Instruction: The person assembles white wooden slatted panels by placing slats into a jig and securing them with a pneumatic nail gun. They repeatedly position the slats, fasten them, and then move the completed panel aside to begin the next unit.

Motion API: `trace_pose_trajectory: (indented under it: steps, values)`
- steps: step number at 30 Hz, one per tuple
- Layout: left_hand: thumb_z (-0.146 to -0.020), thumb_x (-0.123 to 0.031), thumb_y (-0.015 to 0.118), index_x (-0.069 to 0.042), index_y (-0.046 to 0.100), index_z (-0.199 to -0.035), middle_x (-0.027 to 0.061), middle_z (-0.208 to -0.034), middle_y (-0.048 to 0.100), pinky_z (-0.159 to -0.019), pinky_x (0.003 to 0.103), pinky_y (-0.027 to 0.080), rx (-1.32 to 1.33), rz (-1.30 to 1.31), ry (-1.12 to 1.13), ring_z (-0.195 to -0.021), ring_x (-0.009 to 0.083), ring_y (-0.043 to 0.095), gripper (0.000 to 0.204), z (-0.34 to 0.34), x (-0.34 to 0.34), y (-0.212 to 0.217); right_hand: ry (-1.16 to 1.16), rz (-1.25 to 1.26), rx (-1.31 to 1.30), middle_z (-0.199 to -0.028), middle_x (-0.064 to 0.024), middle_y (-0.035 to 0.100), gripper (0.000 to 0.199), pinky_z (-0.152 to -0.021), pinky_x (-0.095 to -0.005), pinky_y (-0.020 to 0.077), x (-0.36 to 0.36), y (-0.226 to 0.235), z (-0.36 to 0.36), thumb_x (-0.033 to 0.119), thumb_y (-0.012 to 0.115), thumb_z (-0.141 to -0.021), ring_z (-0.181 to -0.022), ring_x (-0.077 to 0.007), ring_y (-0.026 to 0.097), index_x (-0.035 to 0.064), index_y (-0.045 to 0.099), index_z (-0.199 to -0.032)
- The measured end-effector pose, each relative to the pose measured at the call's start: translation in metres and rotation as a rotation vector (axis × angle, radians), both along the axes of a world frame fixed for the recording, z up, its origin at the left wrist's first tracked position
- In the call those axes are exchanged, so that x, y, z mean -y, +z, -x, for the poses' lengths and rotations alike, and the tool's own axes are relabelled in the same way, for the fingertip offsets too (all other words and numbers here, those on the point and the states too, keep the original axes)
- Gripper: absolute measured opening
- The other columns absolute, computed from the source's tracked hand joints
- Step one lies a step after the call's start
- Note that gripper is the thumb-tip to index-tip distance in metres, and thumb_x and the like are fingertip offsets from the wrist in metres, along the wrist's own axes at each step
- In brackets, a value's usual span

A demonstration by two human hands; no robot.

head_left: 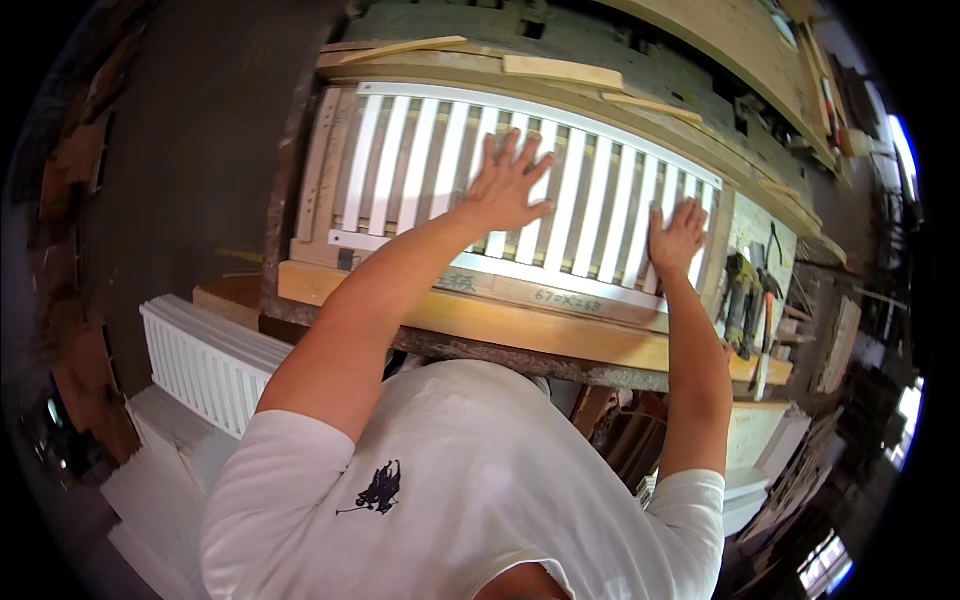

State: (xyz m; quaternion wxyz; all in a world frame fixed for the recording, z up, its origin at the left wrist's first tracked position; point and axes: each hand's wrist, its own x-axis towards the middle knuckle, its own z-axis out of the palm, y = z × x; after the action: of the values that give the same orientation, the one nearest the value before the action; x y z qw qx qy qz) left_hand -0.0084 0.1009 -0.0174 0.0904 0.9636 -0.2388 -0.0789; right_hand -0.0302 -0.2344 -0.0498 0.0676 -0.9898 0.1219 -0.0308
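A white slatted panel (567, 200) lies flat in a wooden frame on the workbench, its slats running between two long rails. My left hand (508, 188) rests on the slats near the panel's middle, palm down with the fingers spread. Toward the panel's right end, my right hand (680, 238) also lies palm down, its fingers stretched over the last slats. Neither hand grips anything. A pale wooden rail (480, 317) borders the panel on the near side, with handwriting on the board beside it.
Hand tools (752, 300), some with orange handles, lie right of the panel. Loose wood strips (562, 72) sit along the far edge. A stack of white slatted panels (210, 360) stands at the lower left. Another bench surface (720, 50) is beyond.
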Motion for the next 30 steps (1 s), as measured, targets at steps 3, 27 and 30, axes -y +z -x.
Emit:
trace_pose_trajectory:
  steps: [3, 27, 30]
  values:
    - [-0.090, -0.061, 0.040, -0.016, 0.024, -0.150, 0.0151, -0.156, 0.014, -0.113, 0.062, 0.001, 0.002, -0.014, 0.014, -0.144, 0.0410, 0.004, 0.077, 0.001, 0.000, 0.003, 0.003, 0.007, -0.002, -0.153, -0.0243, 0.020, 0.087, -0.114, -0.0570, 0.0068, -0.003, 0.003, -0.004, 0.061, 0.045, -0.088, -0.143, -0.0403, 0.013, -0.0038, 0.027, -0.145]
    - [-0.087, -0.052, 0.056, -0.017, 0.030, -0.148, 0.0079, -0.156, 0.017, -0.114, 0.060, 0.005, 0.095, -0.101, 0.023, -0.144, 0.0347, 0.010, 0.074, 0.003, 0.003, 0.001, -0.246, 0.063, -0.248, -0.122, -0.0278, 0.045, 0.039, -0.084, -0.0509, 0.0498, 0.160, 0.070, 0.066, 0.011, 0.054, -0.081, -0.101, -0.0452, 0.058, -0.0047, 0.041, -0.115]
    - [-0.086, -0.050, 0.057, -0.015, 0.034, -0.145, 0.0085, -0.155, 0.021, -0.113, 0.059, 0.005, 0.087, -0.022, 0.024, -0.143, 0.0354, 0.011, 0.072, 0.003, 0.006, 0.002, -0.333, -0.080, -0.158, -0.122, -0.0301, 0.043, 0.039, -0.085, -0.0503, 0.0504, 0.181, 0.047, 0.058, 0.011, 0.054, -0.081, -0.100, -0.0483, 0.056, -0.0053, 0.040, -0.114]
